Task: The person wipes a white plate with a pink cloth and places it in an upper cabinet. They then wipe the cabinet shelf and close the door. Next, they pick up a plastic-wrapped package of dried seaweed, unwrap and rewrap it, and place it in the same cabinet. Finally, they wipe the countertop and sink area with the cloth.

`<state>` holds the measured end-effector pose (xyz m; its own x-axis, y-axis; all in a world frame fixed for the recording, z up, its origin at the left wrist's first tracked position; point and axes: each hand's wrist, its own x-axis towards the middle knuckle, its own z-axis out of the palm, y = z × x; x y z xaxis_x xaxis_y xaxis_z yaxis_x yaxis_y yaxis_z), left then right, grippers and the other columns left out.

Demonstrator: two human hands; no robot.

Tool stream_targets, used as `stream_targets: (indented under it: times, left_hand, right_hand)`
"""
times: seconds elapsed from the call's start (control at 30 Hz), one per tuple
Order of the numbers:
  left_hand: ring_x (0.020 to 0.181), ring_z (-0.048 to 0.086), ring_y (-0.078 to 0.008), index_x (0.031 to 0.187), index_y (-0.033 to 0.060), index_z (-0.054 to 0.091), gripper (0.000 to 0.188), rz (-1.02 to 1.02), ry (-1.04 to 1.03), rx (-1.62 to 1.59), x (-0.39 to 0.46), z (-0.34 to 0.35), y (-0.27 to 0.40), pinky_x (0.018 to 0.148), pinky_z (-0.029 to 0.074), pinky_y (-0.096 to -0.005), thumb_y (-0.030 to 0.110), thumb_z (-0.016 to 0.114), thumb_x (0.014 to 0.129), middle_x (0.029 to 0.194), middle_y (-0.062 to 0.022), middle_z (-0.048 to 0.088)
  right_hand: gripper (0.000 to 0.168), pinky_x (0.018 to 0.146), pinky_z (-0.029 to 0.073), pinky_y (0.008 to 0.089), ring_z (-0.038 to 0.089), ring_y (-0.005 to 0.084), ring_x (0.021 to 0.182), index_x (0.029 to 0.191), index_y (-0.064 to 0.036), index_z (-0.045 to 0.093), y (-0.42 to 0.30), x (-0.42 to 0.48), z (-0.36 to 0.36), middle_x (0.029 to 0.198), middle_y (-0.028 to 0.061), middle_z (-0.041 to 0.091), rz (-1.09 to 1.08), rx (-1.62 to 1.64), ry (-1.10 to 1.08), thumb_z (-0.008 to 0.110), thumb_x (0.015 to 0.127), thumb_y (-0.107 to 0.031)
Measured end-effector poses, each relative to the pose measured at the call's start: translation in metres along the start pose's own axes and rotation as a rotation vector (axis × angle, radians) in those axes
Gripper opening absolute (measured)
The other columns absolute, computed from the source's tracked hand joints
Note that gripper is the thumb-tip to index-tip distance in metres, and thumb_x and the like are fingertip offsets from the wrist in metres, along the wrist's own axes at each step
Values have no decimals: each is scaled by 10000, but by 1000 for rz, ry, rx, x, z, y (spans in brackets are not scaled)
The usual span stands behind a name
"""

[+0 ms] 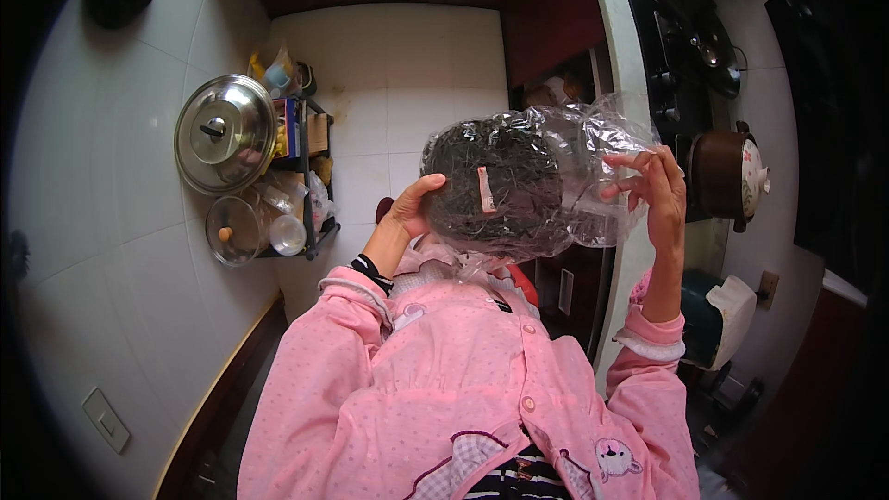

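A clear plastic bag (597, 132) holds a rounded mass of dark dried strands, perhaps seaweed (514, 215), with a small red-and-white label on it. My left hand (414, 207) grips the bulky end, thumb on top and the other fingers hidden beneath. At the bag's loose, crumpled end is my right hand (649, 184), thumb and index finger pinching the film near its edge while the other fingers are spread. The bag is held in front of my chest, above the floor.
A black shelf rack (309, 180) on the left bears a steel pot lid (226, 133), a glass lid (236, 230) and packages. On the right, the counter (628, 35) carries a gas stove (670, 76), a wok (715, 48) and a brown lidded pot (717, 173).
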<state>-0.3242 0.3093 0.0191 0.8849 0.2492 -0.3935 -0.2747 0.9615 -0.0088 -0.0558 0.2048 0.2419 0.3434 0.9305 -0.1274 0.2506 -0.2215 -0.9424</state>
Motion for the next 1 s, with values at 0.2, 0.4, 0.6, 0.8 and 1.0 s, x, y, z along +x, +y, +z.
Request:
stream_targets:
  times: [0.2,0.4,0.6,0.8,1.0]
  left_hand:
    - [982,598,-270,1142,10,531,438,101,44,31,-1,0,1,899,472,-424,191,626,755,1079,-137,609]
    - [1024,575,-270,1167,33,523,464,200,37,-80,-2,-7,0,935,443,-422,204,631,749,1112,-116,598]
    - [1063,550,-263,1191,57,511,491,251,32,-86,11,-9,-4,974,401,-414,218,639,744,1156,-105,578]
    - [1122,486,-239,1243,62,456,603,241,-27,69,6,15,-7,1011,339,-402,283,688,733,1215,-90,530]
    - [1299,276,-253,1410,156,183,982,245,78,404,-25,-17,22,1045,226,-460,507,720,667,1439,-87,259]
  right_hand:
    - [188,672,471,217,616,156,895,1032,-43,561,34,7,-18,1060,83,615,27,-287,152,492,927,-182]
    - [404,954,364,297,403,186,1219,1240,-44,440,51,-13,1,1340,105,401,-195,101,577,581,872,-136]
    - [1047,1016,299,336,225,242,1331,1420,-95,117,122,-28,67,1454,105,206,241,534,128,750,666,-451]
    - [419,788,487,288,567,150,953,1161,-59,475,120,18,92,1098,55,565,141,642,360,638,837,-269]
    - [201,766,474,272,567,128,925,1044,-80,546,139,21,80,970,50,599,121,777,299,571,881,-195]
